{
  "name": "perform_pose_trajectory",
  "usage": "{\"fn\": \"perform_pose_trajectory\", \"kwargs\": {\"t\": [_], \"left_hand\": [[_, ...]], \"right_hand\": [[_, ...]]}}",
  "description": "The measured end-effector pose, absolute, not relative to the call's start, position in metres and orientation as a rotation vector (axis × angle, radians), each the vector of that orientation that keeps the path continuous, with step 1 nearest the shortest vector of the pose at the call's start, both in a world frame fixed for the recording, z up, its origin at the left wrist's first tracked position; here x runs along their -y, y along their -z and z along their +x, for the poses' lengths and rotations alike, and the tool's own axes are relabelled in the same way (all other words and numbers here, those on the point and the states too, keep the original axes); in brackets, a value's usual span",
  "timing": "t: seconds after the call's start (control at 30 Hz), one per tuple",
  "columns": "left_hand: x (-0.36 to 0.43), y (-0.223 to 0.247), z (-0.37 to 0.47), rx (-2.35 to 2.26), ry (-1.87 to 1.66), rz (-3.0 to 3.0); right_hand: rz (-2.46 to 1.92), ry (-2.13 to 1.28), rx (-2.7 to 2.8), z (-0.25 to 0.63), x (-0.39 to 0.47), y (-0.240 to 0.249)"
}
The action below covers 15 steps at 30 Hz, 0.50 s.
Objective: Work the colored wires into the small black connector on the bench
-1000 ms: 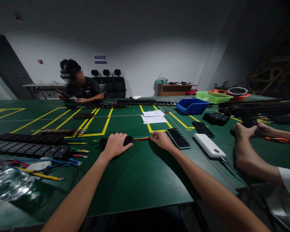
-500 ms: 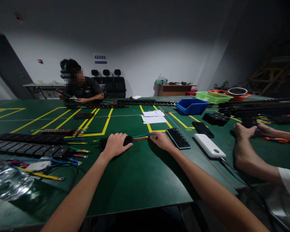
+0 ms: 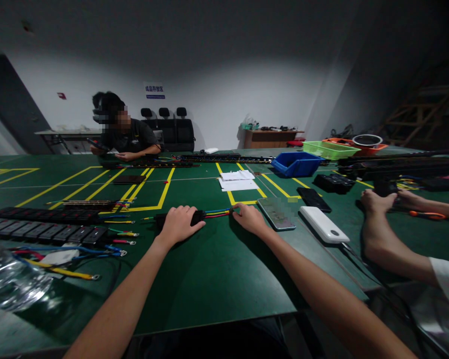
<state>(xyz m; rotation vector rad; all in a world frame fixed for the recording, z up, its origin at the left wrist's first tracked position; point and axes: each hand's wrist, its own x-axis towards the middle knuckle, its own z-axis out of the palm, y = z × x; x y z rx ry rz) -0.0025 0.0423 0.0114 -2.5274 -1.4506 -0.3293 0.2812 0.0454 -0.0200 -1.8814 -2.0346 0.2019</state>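
Far left edge there's some crinkly clear plastic (image 3: 11, 284), and just past it a loose bunch of wires (image 3: 71, 254) in blue, yellow and red with ring ends. Behind those, two rows of black socket strips (image 3: 45, 224) lie flat on the green table (image 3: 209, 279), which has yellow tape lines all over it.

Moving toward the middle: the left hand (image 3: 178, 225) is palm down on a black block (image 3: 198, 217), fingers together and curled over the top so most of the block is hidden. Only its two ends poke out either side of the hand. It sits on the table, pretty much dead centre, just in front of the yellow lines.

A short run of leads (image 3: 217, 213) (blue, yellow, red) comes out of the block's right end and goes straight into the right hand (image 3: 250, 219). Its fingertips are bunched together, pinching the far ends of those leads, knuckles up. Can't tell exactly which leads are in the pinch.

Right next to that hand is a phone (image 3: 277, 213) lying face up, then a white power bank (image 3: 324, 224), with a darker phone (image 3: 314, 198) behind. Further back there's a stack of papers (image 3: 237, 180) and a blue bin (image 3: 297, 163).

Far right, another person's arms (image 3: 392, 229) rest on the table. One more person (image 3: 125, 137) sits at the far side, back left.
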Motion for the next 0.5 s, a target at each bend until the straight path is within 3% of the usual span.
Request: {"fn": "perform_pose_trajectory", "kwargs": {"t": [0.5], "left_hand": [[-0.0440,-0.0083,-0.0035,1.446,0.342,-2.525]], "right_hand": [[-1.719,-0.354,1.875,0.2808,-0.0465,0.0212]]}}
